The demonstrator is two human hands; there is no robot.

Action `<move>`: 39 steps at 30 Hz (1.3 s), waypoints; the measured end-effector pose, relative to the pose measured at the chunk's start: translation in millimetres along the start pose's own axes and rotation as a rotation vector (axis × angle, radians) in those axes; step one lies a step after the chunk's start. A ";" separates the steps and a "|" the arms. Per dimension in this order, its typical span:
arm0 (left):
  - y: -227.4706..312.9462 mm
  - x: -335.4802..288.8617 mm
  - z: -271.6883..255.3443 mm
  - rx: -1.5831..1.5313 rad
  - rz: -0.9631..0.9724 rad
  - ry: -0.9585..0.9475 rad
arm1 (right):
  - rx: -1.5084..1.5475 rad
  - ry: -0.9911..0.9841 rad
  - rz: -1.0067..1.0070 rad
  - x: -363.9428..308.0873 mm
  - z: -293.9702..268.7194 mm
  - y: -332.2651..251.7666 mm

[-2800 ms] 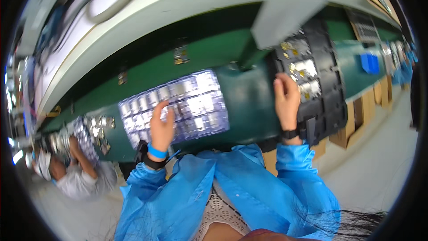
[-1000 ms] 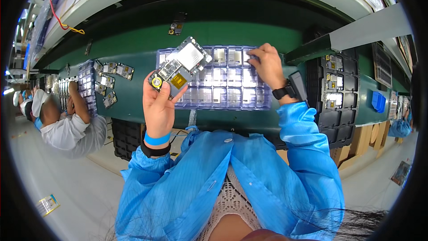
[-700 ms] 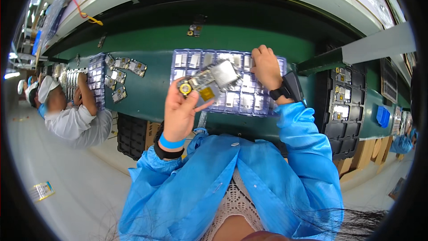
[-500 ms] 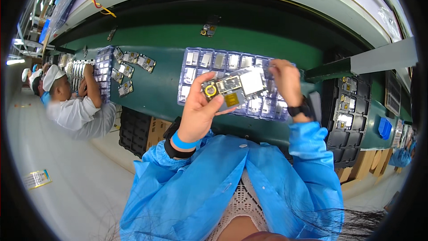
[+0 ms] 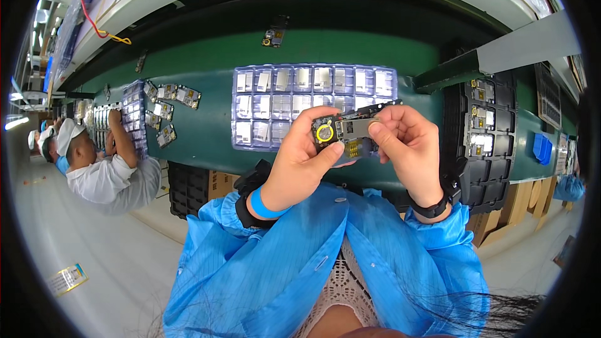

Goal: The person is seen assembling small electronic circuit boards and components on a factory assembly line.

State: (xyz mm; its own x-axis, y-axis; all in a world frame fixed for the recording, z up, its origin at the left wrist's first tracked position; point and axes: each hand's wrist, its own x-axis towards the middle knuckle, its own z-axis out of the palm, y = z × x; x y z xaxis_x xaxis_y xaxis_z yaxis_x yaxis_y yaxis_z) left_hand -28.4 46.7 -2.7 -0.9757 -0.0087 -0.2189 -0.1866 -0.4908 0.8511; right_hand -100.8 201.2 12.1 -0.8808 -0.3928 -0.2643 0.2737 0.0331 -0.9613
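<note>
My left hand [image 5: 302, 161] grips a circuit board [image 5: 320, 141] by its left end, thumb on the front. A bright yellow ring marks that end, and a gold-coloured patch shows along the lower edge. My right hand [image 5: 410, 150] is closed at the board's other end, its thumb pressed on a flat grey metal shield cover [image 5: 358, 128] lying over the board's face. My fingers hide much of the board's right part. Just beyond both hands lies a clear plastic tray [image 5: 235, 109] with rows of pockets, many holding silvery metal plates [image 5: 303, 76].
Several loose circuit boards [image 5: 164, 110] lie left on the green bench [image 5: 206, 128]; one board [image 5: 273, 37] lies farther back. Black trays [image 5: 485, 163] with boards stand at right, beside a post [image 5: 447, 75] and a blue bin [image 5: 542, 149]. A co-worker [image 5: 109, 175] works at left.
My right hand has come in from the tray's right side to the board, and the grey shield cover now lies under its thumb. The board has tilted, and the whole view has shifted slightly.
</note>
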 end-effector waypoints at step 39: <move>-13.6 5.5 11.5 0.165 0.044 0.108 | -0.366 0.210 -0.399 -8.6 -1.0 13.5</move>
State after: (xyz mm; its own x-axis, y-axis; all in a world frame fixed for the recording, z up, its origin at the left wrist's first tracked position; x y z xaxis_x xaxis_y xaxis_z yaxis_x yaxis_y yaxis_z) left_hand -32.6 63.4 -10.0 -0.9670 -0.1251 -0.2219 -0.1686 -0.3385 0.9257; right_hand -89.9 206.0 1.3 -0.9563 -0.2508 0.1500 -0.2137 0.2499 -0.9444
